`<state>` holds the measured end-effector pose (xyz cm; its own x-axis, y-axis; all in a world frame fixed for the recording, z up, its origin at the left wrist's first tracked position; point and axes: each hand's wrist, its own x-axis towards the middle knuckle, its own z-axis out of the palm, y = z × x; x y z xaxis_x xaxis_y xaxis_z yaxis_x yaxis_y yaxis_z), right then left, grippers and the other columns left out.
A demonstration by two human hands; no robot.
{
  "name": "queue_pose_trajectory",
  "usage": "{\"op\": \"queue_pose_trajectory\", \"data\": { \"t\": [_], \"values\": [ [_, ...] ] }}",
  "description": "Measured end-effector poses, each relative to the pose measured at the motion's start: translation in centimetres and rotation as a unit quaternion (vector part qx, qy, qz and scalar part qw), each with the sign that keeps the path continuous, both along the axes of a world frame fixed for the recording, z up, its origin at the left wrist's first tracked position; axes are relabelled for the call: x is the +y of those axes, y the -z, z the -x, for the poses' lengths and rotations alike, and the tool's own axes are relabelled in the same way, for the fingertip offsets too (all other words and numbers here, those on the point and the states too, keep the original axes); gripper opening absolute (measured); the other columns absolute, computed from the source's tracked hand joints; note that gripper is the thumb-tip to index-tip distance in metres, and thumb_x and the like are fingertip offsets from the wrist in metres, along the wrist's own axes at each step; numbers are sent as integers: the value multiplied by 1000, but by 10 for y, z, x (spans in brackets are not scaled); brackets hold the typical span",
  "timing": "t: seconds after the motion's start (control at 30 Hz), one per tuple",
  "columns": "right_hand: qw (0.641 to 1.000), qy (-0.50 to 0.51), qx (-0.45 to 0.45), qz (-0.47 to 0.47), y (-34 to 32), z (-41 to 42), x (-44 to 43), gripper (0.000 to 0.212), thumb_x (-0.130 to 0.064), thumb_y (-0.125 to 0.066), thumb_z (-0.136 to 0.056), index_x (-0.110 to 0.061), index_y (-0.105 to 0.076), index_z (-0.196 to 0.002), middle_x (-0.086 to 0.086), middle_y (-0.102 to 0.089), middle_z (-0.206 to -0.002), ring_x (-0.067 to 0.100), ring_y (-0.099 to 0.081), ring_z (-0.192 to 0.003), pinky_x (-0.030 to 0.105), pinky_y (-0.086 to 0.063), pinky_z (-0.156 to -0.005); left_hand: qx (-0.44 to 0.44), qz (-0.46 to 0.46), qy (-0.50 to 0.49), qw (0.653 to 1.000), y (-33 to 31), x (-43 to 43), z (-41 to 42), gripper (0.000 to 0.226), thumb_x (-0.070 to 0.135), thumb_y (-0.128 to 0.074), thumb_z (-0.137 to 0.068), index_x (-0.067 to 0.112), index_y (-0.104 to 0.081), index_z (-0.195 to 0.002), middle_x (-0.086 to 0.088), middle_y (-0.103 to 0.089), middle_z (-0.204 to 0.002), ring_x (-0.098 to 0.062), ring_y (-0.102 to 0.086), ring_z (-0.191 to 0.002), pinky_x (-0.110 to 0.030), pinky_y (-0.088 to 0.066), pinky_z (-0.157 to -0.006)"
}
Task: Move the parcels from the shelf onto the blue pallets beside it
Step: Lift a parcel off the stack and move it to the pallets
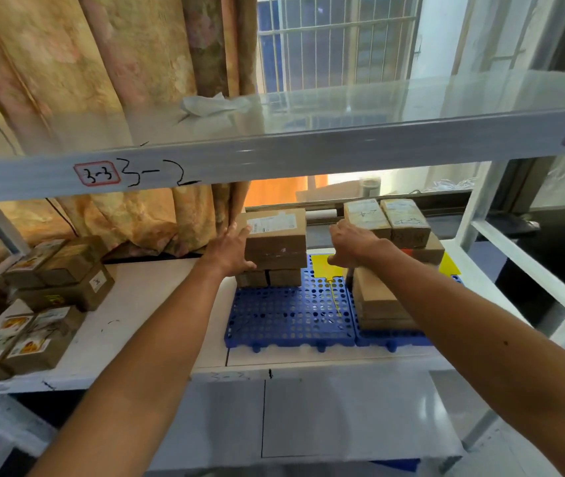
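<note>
Parcels: 3 on the left blue pallet [289,315]: one larger brown cardboard box [276,242] with a white label on its top, sitting on two smaller brown boxes [252,278] [284,277] at the pallet's back left corner. Left hand [231,249] is flat against the larger box's left side, fingers [245,232] straight, pressing rather than curled round it. Right hand [353,246] is in the gap between the two stacks, apart from the larger box; fingers bent, back of hand to camera, can't tell if it holds or touches anything. 2 blue pallets total, side by side on the white shelf [157,304], both perforated with round holes. Right pallet [391,337] carries two small taped parcels [367,216] [405,218] with scribbled labels on top of a wider brown box [425,251], plus a stack of flat cardboard [377,297] nearer the front. 2 yellow sheets [322,265] [448,263] lie on the pallets, and 1 thin yellow tie [334,294] lies on the left one. At the shelf's left end are more brown parcels [67,280], roughly five, some with orange-printed labels; blurred, so the count is unsure. The upper shelf beam [274,156] is marked "3-2" beside a red-framed "3-3" label, with 1 crumpled white paper [215,105] on the board above. Behind are a patterned curtain [102,80] and a barred window [336,39].
</note>
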<state>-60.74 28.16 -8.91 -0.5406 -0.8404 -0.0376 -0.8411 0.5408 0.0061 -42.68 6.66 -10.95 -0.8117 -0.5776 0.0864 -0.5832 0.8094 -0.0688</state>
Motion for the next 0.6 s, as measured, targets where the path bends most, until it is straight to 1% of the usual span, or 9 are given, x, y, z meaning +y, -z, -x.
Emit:
{"op": "queue_pose_trajectory", "data": {
  "t": [0.13,0.23,0.33,0.43,0.53,0.6],
  "values": [
    [1000,13,8,-9,-2,-15,31,66,-43,-65,-90,-9,-41,-141,14,-42,-140,30,-48,-124,44,-46,-101,1,-2,5,1000,-7,21,-18,102,51,-75,-84,23,-14,-160,-13,-12,-167,-34,-18,-151,-49,-32,-117],
    [999,38,-4,8,-10,-30,54,71,-45,-63,-91,-8,-38,-145,14,-43,-141,29,-48,-125,43,-46,-101,-7,7,11,1000,-17,39,-36,103,52,-74,-84,23,-12,-161,-12,-11,-167,-34,-20,-151,-48,-34,-116],
    [998,61,-11,18,-17,-55,81,64,-48,-62,-92,-9,-43,-140,14,-47,-136,30,-50,-121,42,-45,-99,-12,-3,23,1000,-21,62,-58,104,53,-73,-85,22,-10,-161,-12,-9,-167,-33,-18,-152,-48,-31,-117],
    [996,83,-24,9,-11,-84,110,54,-38,-61,-95,-8,-44,-137,14,-48,-135,31,-49,-124,43,-41,-102,-20,-30,29,999,-12,86,-81,105,54,-72,-85,23,-7,-162,-11,-7,-168,-32,-14,-153,-45,-25,-121],
    [995,93,-35,1,-3,-115,141,58,-38,-61,-94,-6,-44,-139,16,-48,-135,31,-49,-123,42,-41,-103,-21,-63,43,997,-2,113,-104,105,54,-72,-85,24,-6,-162,-10,-6,-168,-31,-16,-153,-44,-28,-119],
    [996,90,-22,7,3,-132,159,53,-39,-59,-94,-8,-49,-135,15,-51,-129,31,-52,-117,41,-44,-98,-19,-66,51,996,5,132,-117,104,56,-71,-85,24,-8,-162,-10,-8,-168,-31,-19,-152,-44,-30,-118]
  ]
}}
